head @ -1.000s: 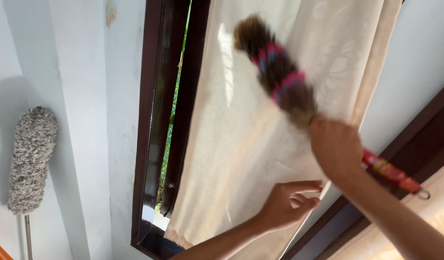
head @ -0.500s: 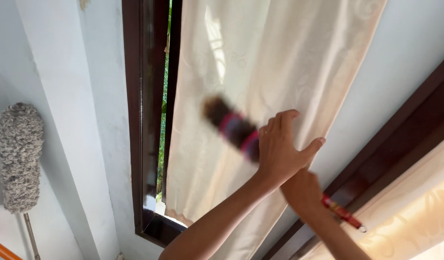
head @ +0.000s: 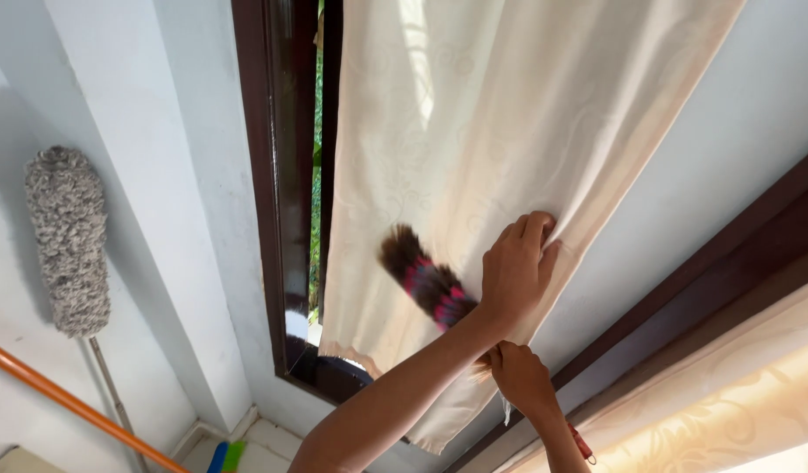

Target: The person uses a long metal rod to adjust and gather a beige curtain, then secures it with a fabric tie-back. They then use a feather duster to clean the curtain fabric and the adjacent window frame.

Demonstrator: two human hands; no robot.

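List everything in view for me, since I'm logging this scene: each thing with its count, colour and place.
curtain: one, cream, hanging over the window.
feather duster: one, brown with pink bands, against the curtain's lower part.
window frame: one, dark brown, left of the curtain.
mop head: one, grey, leaning on the left wall.
pole: one, orange, bottom left.
second curtain: one, cream, bottom right.
left hand: gripping the curtain's edge.
right hand: holding the duster's handle.

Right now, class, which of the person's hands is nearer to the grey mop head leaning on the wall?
Left. The left hand grips the cream curtain, right of the grey mop head. The right hand, holding the feather duster, sits lower and slightly farther.
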